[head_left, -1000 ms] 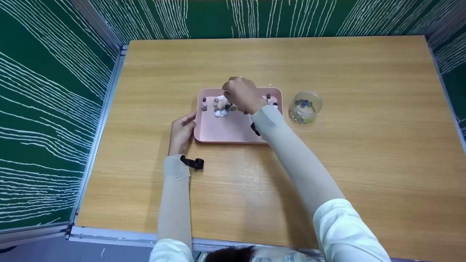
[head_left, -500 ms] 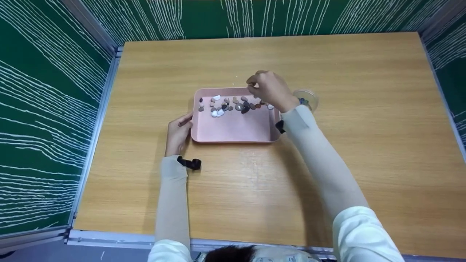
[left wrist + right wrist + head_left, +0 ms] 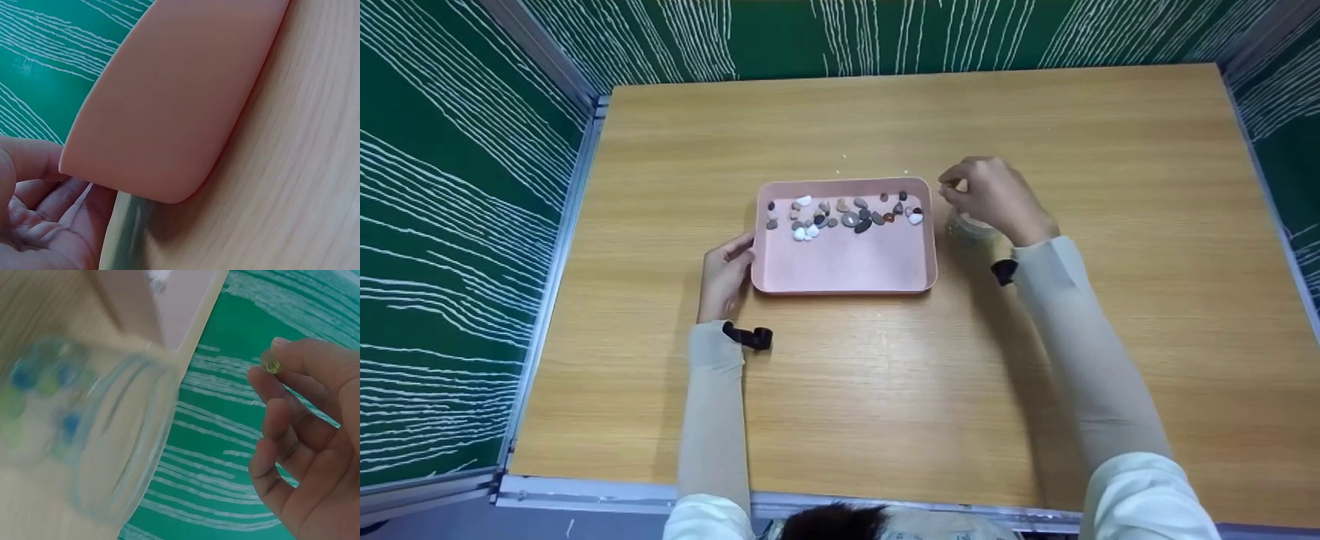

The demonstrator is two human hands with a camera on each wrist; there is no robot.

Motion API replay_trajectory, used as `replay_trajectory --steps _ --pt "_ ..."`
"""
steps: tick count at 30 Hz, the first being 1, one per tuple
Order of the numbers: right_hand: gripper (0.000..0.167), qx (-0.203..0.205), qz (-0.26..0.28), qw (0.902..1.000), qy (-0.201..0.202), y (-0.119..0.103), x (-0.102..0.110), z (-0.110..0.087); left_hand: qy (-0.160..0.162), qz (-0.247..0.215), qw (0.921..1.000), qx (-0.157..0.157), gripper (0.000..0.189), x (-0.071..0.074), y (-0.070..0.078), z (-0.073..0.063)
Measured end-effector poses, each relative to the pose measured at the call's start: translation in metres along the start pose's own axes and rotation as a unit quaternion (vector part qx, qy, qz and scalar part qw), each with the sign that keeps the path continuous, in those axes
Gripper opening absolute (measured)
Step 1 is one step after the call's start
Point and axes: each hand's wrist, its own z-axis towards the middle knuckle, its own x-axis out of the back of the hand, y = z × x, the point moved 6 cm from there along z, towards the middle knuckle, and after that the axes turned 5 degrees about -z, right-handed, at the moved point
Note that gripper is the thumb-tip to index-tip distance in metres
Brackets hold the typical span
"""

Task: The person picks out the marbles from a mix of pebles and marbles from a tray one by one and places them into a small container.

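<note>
My left hand [image 3: 723, 277] rests against the left wall of a pink rectangular tray [image 3: 840, 271]. In the left wrist view, its fingers meet the tray's outer side at a corner. The tray holds several small pebbles [image 3: 850, 219], white, grey, brown and black, spread over its far half. My right hand [image 3: 997, 196] is raised just right of the tray, over a clear round jar [image 3: 976, 229] that it partly covers. Between thumb and index finger it pinches a yellow-green glass marble [image 3: 271, 363]. Blue and green marbles [image 3: 70, 424] show through the jar's wall.
All of this stands on a wooden table [image 3: 825, 390]. Tiny white bits [image 3: 844, 157] lie beyond the tray's far edge. Green panels [image 3: 780, 37] with white lines close off the back and both sides.
My right hand has moved from above the tray to the right, over the jar, uncovering the pebbles. The left hand has stayed at the tray's left side.
</note>
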Motion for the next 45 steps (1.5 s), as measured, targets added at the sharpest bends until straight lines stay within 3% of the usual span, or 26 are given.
replay_trajectory --steps 10,15,21,29,45 --pt "0.025 -0.039 0.007 0.9992 -0.004 0.031 0.005 -0.019 0.011 0.027 0.9996 0.000 0.042 0.002 0.002 0.000" --pt "0.024 -0.040 0.006 0.9992 -0.007 0.042 0.003 -0.023 0.010 0.027 0.9996 -0.007 0.042 0.002 0.003 -0.002" --pt "0.023 -0.031 0.005 0.9995 -0.004 0.050 0.002 -0.027 0.002 0.025 0.9994 -0.021 0.042 0.001 0.004 -0.003" --pt "0.022 -0.040 0.017 0.9990 -0.005 0.060 -0.001 -0.035 0.003 0.026 0.9995 -0.018 0.042 0.000 0.000 -0.004" --pt "0.020 -0.033 0.014 0.9987 0.038 0.066 0.002 -0.045 0.005 0.022 0.9996 -0.015 0.043 -0.002 0.001 -0.002"
